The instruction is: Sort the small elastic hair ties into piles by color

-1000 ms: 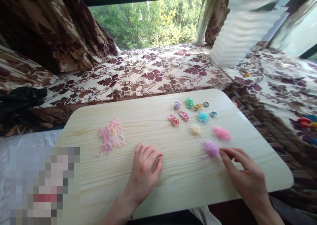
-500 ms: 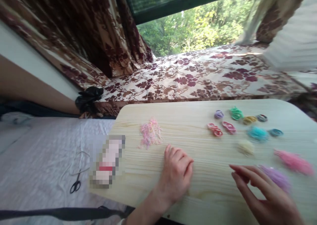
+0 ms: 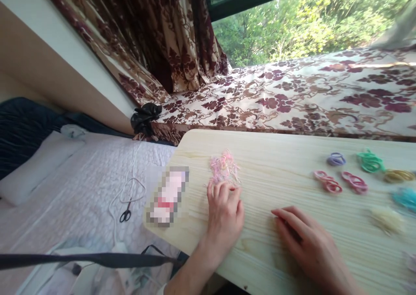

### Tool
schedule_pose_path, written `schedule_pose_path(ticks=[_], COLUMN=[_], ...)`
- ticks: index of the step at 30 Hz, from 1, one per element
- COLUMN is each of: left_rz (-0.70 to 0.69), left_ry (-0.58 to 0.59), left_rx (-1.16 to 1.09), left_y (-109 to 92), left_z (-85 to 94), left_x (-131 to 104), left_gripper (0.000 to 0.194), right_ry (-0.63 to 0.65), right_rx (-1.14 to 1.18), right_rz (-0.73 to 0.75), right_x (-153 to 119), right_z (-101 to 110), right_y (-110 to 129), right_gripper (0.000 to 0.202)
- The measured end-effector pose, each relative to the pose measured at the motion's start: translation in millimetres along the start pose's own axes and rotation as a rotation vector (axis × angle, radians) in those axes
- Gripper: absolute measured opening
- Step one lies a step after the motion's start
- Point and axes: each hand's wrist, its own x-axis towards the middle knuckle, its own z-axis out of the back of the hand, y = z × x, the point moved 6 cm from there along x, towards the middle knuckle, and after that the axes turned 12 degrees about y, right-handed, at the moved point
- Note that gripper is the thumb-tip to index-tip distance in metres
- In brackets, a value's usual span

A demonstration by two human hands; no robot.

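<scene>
My left hand (image 3: 225, 208) lies palm down on the wooden table, fingers bent but slightly apart. Its fingertips reach the near edge of a loose pile of thin pink and pastel bands (image 3: 224, 167), partly covering it. Farther right, my right hand (image 3: 303, 238) hovers low over or rests on the tabletop, thumb and fingers drawn together. Nothing shows between them. Beyond it lie a bundle of purple hair ties (image 3: 336, 159), a red bundle (image 3: 328, 182), a pink bundle (image 3: 355, 183) and a green bundle (image 3: 370, 161).
Yellow bands (image 3: 399, 176), turquoise bands (image 3: 406, 197) and a cream clump (image 3: 386, 220) are at the right. A blurred-out pink item (image 3: 169, 195) sits at the table's left edge. Scissors (image 3: 125, 216) and a white cable (image 3: 114, 217) lie on the bed (image 3: 97, 186).
The view has swung right-to-left, so the table sits farther right. My left hand has moved forward to the pastel pile. My right hand has moved left, away from the purple and pink clumps.
</scene>
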Motion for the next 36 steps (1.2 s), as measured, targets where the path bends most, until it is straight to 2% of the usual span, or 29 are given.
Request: schedule_pose_path(ticks=[7, 13, 16, 19, 22, 25, 31, 36], left_rz=[0.022, -0.052, -0.046, 0.001, 0.027, 0.014, 0.018, 0.022], left_ry=[0.066, 0.051, 0.010, -0.038, -0.009, 0.002, -0.066, -0.018], left_rx=[0.028, 0.006, -0.016, 0.008, 0.047, 0.059, 0.060, 0.083], left_y=[-3.5, 1.3, 9.1, 15.7, 17.8, 17.5, 15.3, 8.7], left_z=[-4.1, 0.8, 4.0, 6.3, 4.1, 3.3, 6.7, -1.0], left_x=[10.6, -2.3, -9.3, -10.8, -8.5, -8.5, -6.4, 0.3], left_gripper=[0.029, 0.022, 0.021, 0.028, 0.038, 0.034, 0.024, 0.027], right_ry=[-0.010, -0.025, -0.025, -0.017, -0.013, -0.008, -0.015, -0.010], right_rx=[0.002, -0.038, -0.040, -0.037, -0.041, -0.038, -0.027, -0.033], right_rz=[0.010, 0.031, 0.027, 0.016, 0.016, 0.009, 0.012, 0.015], right_x=[0.2, 0.1, -0.5, -1.2, -1.7, -2.1, -1.7, -1.2], right_z=[-0.3, -0.6, -0.6, -1.4, -2.4, -3.0, -1.4, 0.1], right_y=[0.0, 2.0, 2.8, 2.4, 2.2, 1.4, 1.7, 3.8], right_gripper=[0.019, 0.019, 0.019, 0.019, 0.018, 0.018, 0.020, 0.020])
